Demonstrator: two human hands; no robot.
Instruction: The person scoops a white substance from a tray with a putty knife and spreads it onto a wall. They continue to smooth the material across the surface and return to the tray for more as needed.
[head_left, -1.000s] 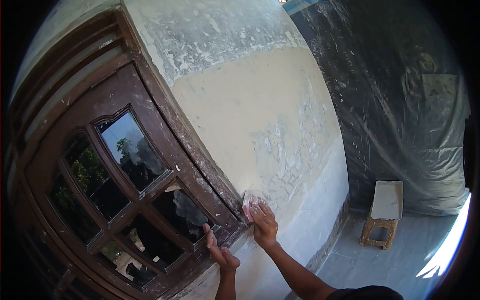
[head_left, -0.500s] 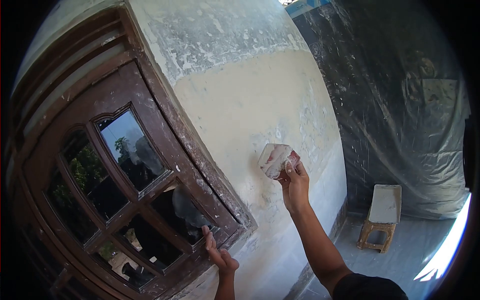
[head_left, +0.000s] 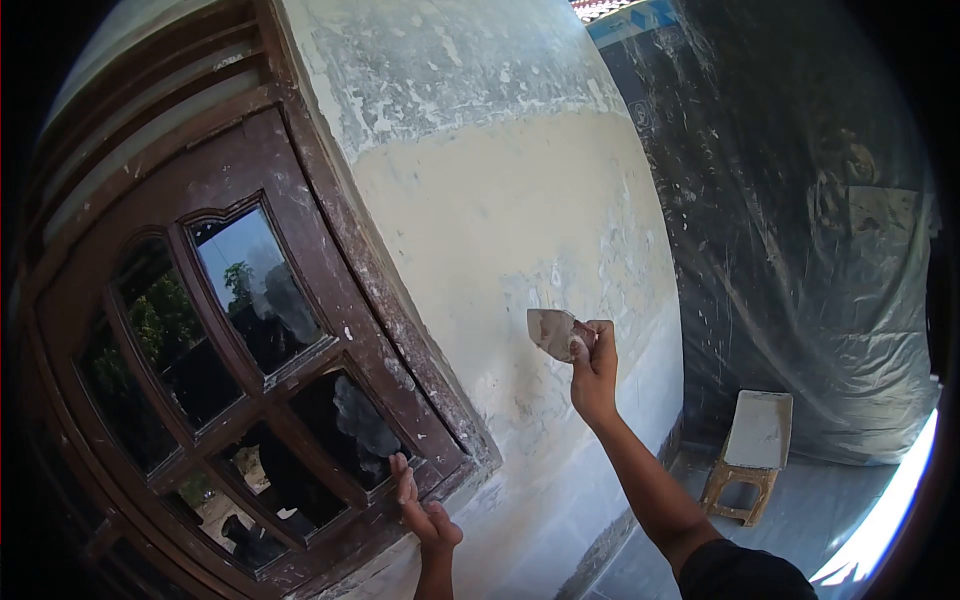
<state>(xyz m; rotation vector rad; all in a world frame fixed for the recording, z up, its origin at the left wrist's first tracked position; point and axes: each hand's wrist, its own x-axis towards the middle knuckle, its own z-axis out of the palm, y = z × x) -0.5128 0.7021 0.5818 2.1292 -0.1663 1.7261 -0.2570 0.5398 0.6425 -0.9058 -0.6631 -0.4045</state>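
My right hand (head_left: 595, 375) grips a putty knife (head_left: 553, 332) by its handle, the thumb along its near side. Its broad, flat blade is smeared with pale filler and points left, close against the wall (head_left: 470, 205). That wall is cream in the middle, with grey, patchy plaster above and rough whitish patches around the blade. Lower left, my left hand (head_left: 430, 520) is raised with its fingers stretched out and nothing in them. Its fingertips overlap the lower edge of the brown wooden window (head_left: 290, 375) in this view.
A long pan of white filler (head_left: 760, 430) rests on a small brown stool (head_left: 738, 492) at lower right. Behind it, dark plastic sheeting (head_left: 770, 250) hangs beside the wall. The spattered window frame (head_left: 345, 230) runs along the wall's left side.
The putty knife has dropped slightly, and its blade has turned, so less of its filler-smeared face shows. My left hand sits slightly lower and farther left in view.
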